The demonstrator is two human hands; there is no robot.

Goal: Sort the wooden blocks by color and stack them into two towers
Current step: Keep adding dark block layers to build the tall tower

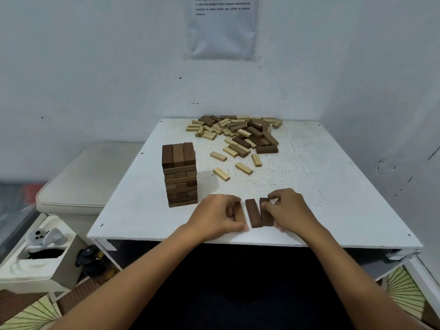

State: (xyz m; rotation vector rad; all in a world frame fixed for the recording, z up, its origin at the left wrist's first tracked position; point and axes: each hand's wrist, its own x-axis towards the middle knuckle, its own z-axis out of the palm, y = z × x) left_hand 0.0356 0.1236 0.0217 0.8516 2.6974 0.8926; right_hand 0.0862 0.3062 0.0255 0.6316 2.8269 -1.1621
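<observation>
A tower of dark brown blocks (180, 175) stands on the left of the white table (321, 186). A mixed heap of dark and light blocks (240, 133) lies at the far edge, with a few light blocks (243, 168) scattered nearer. Three dark blocks lie side by side near the front edge. My left hand (217, 216) grips the left dark block (240, 214). The middle dark block (253, 213) lies free between my hands. My right hand (289, 210) pinches the right dark block (265, 214) at its ends.
A cushioned stool (78, 184) stands left of the table. Below it an open white box (40, 260) holds a white controller (46, 236). Walls close in behind and to the right, with a paper sheet (222, 27) taped up.
</observation>
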